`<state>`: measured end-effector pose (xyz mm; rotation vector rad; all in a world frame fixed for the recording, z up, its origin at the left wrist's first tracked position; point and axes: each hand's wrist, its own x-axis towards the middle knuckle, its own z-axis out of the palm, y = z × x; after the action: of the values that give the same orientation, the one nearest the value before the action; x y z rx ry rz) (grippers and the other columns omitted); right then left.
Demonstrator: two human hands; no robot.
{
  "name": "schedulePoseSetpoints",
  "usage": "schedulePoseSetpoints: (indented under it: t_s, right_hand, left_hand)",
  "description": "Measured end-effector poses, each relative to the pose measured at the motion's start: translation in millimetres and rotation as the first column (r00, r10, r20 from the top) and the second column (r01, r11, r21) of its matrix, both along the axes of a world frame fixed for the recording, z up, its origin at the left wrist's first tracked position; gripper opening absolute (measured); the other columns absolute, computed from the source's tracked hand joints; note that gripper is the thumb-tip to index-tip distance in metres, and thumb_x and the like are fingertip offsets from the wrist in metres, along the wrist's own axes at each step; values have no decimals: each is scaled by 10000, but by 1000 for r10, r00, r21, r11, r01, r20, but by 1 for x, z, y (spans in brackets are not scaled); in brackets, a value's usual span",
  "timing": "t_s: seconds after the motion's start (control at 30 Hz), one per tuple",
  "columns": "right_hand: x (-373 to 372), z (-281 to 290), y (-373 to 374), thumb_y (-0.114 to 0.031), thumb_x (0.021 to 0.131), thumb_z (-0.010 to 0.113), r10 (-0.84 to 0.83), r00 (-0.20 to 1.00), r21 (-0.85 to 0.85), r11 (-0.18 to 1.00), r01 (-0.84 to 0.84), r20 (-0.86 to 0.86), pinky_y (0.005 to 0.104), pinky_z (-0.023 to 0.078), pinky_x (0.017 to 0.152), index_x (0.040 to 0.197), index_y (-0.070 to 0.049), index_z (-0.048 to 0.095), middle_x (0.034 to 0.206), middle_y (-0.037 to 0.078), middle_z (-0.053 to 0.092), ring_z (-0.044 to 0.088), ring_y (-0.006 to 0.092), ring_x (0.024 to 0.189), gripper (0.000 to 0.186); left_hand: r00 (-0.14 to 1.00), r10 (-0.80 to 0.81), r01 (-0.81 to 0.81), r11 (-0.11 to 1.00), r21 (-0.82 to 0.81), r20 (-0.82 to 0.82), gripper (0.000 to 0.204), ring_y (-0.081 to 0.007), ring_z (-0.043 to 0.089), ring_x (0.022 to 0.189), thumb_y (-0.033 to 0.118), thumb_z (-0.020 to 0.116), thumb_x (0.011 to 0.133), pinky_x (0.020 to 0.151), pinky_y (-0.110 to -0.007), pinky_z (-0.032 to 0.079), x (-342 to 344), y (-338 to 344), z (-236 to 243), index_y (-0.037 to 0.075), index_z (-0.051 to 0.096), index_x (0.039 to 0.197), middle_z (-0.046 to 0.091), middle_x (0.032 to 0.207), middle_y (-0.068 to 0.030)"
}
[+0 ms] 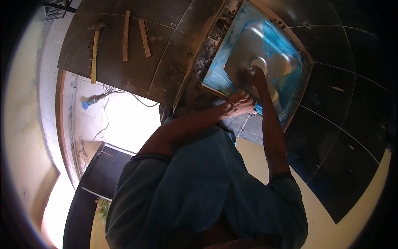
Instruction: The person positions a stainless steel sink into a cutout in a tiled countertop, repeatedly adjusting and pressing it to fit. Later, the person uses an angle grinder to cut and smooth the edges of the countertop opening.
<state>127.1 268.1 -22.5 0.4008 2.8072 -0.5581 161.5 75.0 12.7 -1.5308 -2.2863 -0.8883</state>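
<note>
At the dark tiled counter (pixel 327 91), bent over a metal sink (pixel 242 47) with both hands. Reaching with the right hand (pixel 258 79) down into the bowl, just beside the round drain hole (pixel 258 63), with fingers curled inward; cannot tell how tightly closed in grip, nor whether round anything small. Reaching low with the left hand (pixel 240 103) to the near edge of the sink, with fingers half bent in a loose-looking grip; cannot tell whether holding the rim or merely touching.

As for the sink, lying within the opening in the counter, ahead and a little to the right, with a rough, dirty strip (pixel 209 45) along the left side.

By the look of things, only part-way along: already set into the opening, with bare metal over much of the bowl. Left over, as a judgement: blue film (pixel 273 39) inside the bowl and around the rim, plus that unfinished strip. Impossible to tell how firmly fixed underneath.

Farther left on the counter, well apart from both hands: a hammer (pixel 95 50) and two strips of wood (pixel 126 37). Down on the floor (pixel 95 118), near a loose cable (pixel 111 88): a blue power tool (pixel 90 101).
</note>
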Motion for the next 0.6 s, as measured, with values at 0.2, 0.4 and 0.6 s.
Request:
schedulePoseSetpoints:
  t_s: [0.2,0.4,0.6]
  right_hand:
    - [-12,-13,5,-864,776,601,-171,933,67,985,158,316,557,432,1047,1371,37,544,1290,254,659,629,400,1222,1083]
    - [-24,7,-5,-920,691,615,-97,873,-18,993,120,478,613,336,1114,1409,31,524,1347,242,641,584,376,1309,1195]
    - [-23,5,-1,-928,654,633,-108,889,-5,992,123,446,635,295,1126,1398,31,532,1368,242,626,573,379,1318,1218]
  left_hand:
    - [979,-76,117,969,-219,190,606,-246,692,830,665,661,840,701,-396,531,2,-3,4,72,700,963,698,890,-100]
    - [967,-50,73,994,-85,248,501,-250,671,975,563,714,870,849,-404,539,3,-21,22,90,707,1034,690,1002,-93]
    - [914,84,-166,970,177,397,384,-308,614,1213,271,773,895,1034,-459,496,-29,-77,50,79,672,1212,675,1223,-95]
